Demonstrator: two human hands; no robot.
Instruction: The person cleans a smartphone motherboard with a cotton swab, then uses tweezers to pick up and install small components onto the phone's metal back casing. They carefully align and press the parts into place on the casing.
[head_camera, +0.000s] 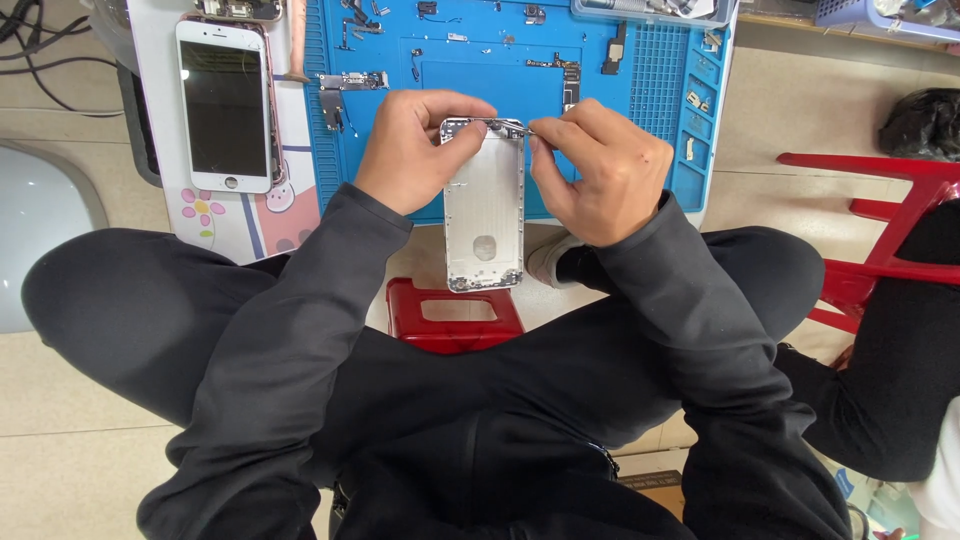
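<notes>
Silver phone housing (484, 205) held up over the near edge of the blue work mat (660, 80), inner side facing the camera, its far end between both hands, its near end hanging free above the red stool (455, 318); left hand (412, 150) closed on the housing's top left corner, thumb across the top edge; right hand (598, 170) pinched shut on a thin tool or small part at the top right corner, too small to make out which; open room below the housing and between the dark sleeves; mat's near edge sits just behind the hands, its right edge close to the counter's right rim.

Hidden or cut off: fingertips of both hands mostly behind the housing's top edge; contact point blurred; tray (650, 10) at the top cropped by the frame; another person's dark sleeve (900, 380) cut off at right; red chair (880, 230) only partly in view; white object at far left cropped, kind unclear.

Surface and room: small metal brackets and flex parts (350, 85) scattered over the mat; white phone screen assembly (225, 105) lying face up on a cartoon-print pad (250, 225) left of the mat, well apart from the hands; black cables (40, 50) top left; pale tiled floor (80, 420); the person sits low, knees wide, dark clothing filling the lower frame.
</notes>
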